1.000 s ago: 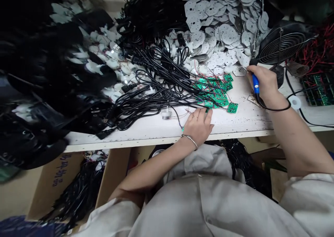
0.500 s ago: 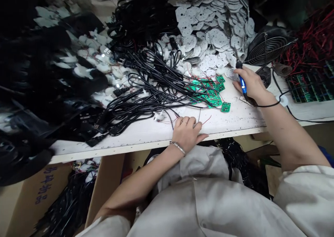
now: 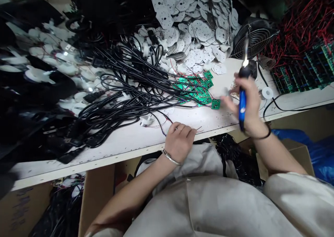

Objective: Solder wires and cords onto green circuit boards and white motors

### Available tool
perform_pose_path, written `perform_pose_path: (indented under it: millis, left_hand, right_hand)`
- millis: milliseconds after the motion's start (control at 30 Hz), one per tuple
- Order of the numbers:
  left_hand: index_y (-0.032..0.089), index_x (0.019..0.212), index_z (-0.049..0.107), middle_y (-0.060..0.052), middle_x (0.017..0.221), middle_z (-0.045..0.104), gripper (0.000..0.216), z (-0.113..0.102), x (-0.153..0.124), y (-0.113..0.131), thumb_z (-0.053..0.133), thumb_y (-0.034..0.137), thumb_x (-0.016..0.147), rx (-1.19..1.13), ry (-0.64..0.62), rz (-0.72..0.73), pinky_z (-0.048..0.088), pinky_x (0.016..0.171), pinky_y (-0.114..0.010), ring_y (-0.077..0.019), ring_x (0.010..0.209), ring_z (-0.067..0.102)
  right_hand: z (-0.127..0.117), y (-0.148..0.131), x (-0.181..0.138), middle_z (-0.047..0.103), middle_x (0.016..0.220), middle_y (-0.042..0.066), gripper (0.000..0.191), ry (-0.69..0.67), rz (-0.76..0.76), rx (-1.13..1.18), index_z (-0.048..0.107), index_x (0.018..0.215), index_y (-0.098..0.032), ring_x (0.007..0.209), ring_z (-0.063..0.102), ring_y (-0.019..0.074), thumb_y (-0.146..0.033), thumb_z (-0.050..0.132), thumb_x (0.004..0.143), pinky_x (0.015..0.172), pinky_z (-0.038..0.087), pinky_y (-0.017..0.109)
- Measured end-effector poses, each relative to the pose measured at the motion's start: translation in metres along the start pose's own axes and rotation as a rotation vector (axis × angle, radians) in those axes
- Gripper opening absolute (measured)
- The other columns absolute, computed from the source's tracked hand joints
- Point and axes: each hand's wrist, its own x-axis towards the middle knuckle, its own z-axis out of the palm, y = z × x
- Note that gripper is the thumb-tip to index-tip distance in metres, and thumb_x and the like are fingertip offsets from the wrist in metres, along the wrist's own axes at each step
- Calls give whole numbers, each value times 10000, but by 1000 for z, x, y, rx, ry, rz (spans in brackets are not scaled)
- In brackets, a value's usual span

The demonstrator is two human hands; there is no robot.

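Right hand lifted 1 soldering iron | left hand holds wires

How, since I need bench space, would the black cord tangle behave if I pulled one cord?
Probably floppy: the black cords lie in loose loops. Being interlaced, they would likely drag together, and might shift the green circuit boards they overlap.

We get soft, even overhead light on the white benchtop, no hard glare. The left edge goes dark, smeared and lens-bent. We see the right hand and soldering iron motion-blurred.
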Motion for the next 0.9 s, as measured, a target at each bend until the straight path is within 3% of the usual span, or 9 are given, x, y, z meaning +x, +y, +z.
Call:
perform_pose_path:
  millis: [100, 200, 300, 400, 533, 700, 800, 900]
  left_hand:
    - [191, 789, 657, -9, 691, 636, 140, -6, -2, -8, 586, 237, 899, 8, 13, -74, 393, 765, -351, -170, 702, 546]
    - [195, 773, 663, -11, 660, 615, 164, -12, -4, -15, 583, 256, 903, 69, 3, -56, 370, 753, -360, -182, 686, 521]
    - [194, 733, 653, -10, 635, 601, 173, -16, -5, -18, 593, 244, 888, 95, -30, -46, 358, 735, -362, -181, 661, 510]
    - [193, 699, 642, -6, 626, 601, 183, -18, -4, -18, 595, 225, 872, 94, -63, -53, 351, 727, -363, -173, 644, 516]
    - [201, 726, 641, 6, 646, 619, 150, -16, 8, -21, 582, 235, 859, -130, -95, -145, 380, 729, -346, -159, 657, 561]
    - [193, 745, 622, -22, 1019, 732, 117, -6, 30, -33, 551, 206, 837, -315, -162, -95, 437, 874, -341, -173, 946, 658]
    - [197, 731, 622, -9, 1010, 747, 112, -3, 37, -38, 548, 194, 815, -362, -293, -78, 459, 878, -340, -169, 934, 682]
    - [191, 717, 635, -28, 1021, 750, 109, -5, 41, -41, 556, 186, 792, -330, -406, -88, 475, 854, -359, -198, 960, 680]
  right_hand:
    - [23, -52, -44, 646, 1170, 62, 382, -63, 1, -86, 565, 1139, -342, 907, 650, 246, -470, 690, 801, 733, 475, 388]
    - [49, -75, -62, 642, 1225, 66, 342, -118, -18, -143, 566, 1143, -354, 874, 654, 224, -472, 655, 835, 682, 435, 368]
    - [55, -75, -64, 652, 1218, 73, 314, -106, 51, -63, 571, 1133, -345, 883, 658, 229, -456, 643, 848, 723, 456, 385]
    - [45, -68, -70, 681, 1133, 64, 296, -27, 59, 151, 559, 1145, -338, 980, 664, 247, -334, 631, 858, 807, 515, 418]
    - [43, -64, -89, 689, 1120, 44, 357, -40, -6, 330, 536, 1198, -348, 1053, 670, 235, -220, 571, 867, 831, 579, 407]
    - [57, -62, -100, 690, 1126, 79, 391, -28, -80, 333, 540, 1249, -281, 1012, 688, 225, -196, 571, 868, 796, 599, 354]
    - [56, -60, -98, 698, 1082, 109, 446, 13, -106, 390, 467, 1349, -229, 1034, 677, 241, -226, 523, 907, 806, 597, 383]
    - [49, -58, -100, 697, 1029, 113, 446, 162, -130, 435, 492, 1351, -216, 914, 687, 244, -375, 494, 934, 711, 594, 392]
